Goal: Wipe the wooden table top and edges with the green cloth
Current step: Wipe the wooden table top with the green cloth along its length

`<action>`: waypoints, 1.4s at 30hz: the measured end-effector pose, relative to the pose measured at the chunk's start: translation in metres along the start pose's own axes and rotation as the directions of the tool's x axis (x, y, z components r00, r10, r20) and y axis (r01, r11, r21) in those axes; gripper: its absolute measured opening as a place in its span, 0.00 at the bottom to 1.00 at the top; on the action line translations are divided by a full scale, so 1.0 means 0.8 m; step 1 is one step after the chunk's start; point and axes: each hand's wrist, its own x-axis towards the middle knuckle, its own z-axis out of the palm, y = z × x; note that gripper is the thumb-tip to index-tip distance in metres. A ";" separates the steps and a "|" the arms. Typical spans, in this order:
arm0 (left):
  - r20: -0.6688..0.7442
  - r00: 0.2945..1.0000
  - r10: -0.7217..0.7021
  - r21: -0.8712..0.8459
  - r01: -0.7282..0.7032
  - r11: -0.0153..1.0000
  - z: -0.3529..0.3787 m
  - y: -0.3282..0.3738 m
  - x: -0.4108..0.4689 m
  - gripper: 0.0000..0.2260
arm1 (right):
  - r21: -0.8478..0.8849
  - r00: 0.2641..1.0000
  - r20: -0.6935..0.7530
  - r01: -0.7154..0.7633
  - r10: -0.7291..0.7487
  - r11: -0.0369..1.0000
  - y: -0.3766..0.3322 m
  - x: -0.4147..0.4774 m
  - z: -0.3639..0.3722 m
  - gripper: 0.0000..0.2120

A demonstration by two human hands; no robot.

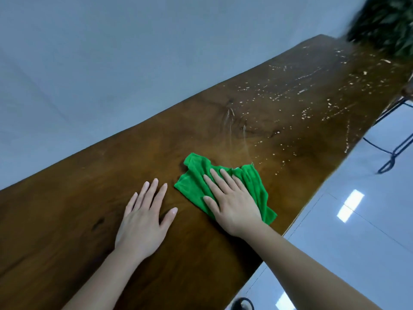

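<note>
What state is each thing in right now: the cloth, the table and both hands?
table: near part looks clean, far part dotted with pale specks.
right hand: open, fingers straight, pressing on the cloth.
left hand: open, flat on bare wood beside the cloth.
cloth: crumpled, lying on the table under the right hand.

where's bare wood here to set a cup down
Bare wood: left of the left hand, out to the wall-side edge of the wooden table. Crowded: the right hand on the green cloth, then pale specks up to the plant.
</note>
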 end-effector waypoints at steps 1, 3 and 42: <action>0.002 1.000 0.025 -0.005 -0.025 1.000 0.000 0.014 0.005 0.40 | 0.011 1.000 -0.001 0.003 -0.003 1.000 0.005 -0.011 0.001 0.35; 0.003 0.998 0.065 -0.010 -0.065 0.998 0.001 0.040 0.016 0.40 | 0.027 1.000 -0.009 0.014 -0.014 1.000 0.018 -0.028 0.001 0.34; 0.000 1.000 -0.005 -0.025 0.005 1.000 0.003 0.217 0.161 0.35 | -0.070 0.947 -0.031 -0.320 0.318 0.945 0.468 0.214 -0.142 0.38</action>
